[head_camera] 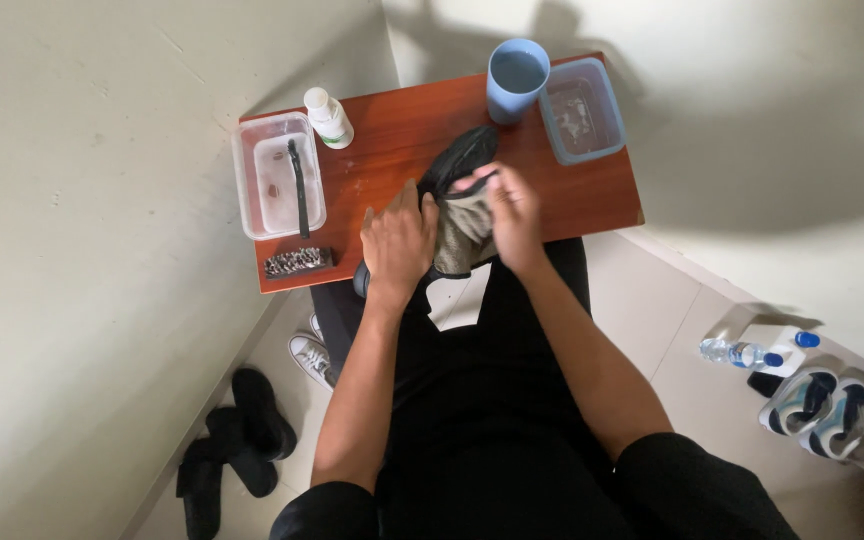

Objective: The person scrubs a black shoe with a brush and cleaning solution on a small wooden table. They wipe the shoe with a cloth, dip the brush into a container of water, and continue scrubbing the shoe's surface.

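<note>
A black shoe (457,160) lies toe-up on the small reddish wooden table (592,195), heel toward me. My left hand (397,240) grips the shoe's near end from the left. My right hand (512,215) presses a grey-green cloth (464,232) against the shoe's side, fingers curled around the cloth. The shoe's lower part is hidden under both hands and the cloth.
On the table stand a blue cup (516,78), a clear tub with dark water (580,110), a white bottle (328,117), a clear tray holding a thin brush (278,175) and a scrubbing brush (298,261). Shoes (237,440), sandals (820,408) and a water bottle (738,352) lie on the floor.
</note>
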